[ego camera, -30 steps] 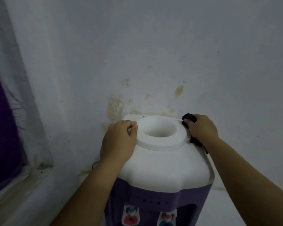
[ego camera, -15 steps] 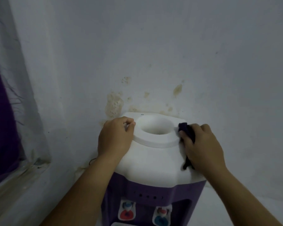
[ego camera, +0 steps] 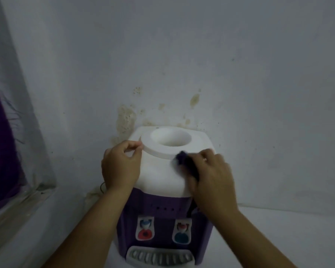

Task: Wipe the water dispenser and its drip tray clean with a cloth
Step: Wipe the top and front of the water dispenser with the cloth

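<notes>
since the earlier frames the right hand [ego camera: 211, 178] has swept the dark cloth [ego camera: 186, 163] from the back right corner of the water dispenser [ego camera: 162, 175] forward and inward, onto the white top just beside the raised ring round the bottle opening. its fingers are curled over the cloth, pressing it to the plastic; motion blur hides the exact grip. the left hand [ego camera: 121, 167] rests on the top's left shoulder, fingers bent and close together, tips touching the ring's edge. below, the purple body shows a red tap [ego camera: 145, 229], a blue tap [ego camera: 182, 233] and the grey drip tray [ego camera: 159, 257]. behind stands a stained wall [ego camera: 182, 64].
</notes>
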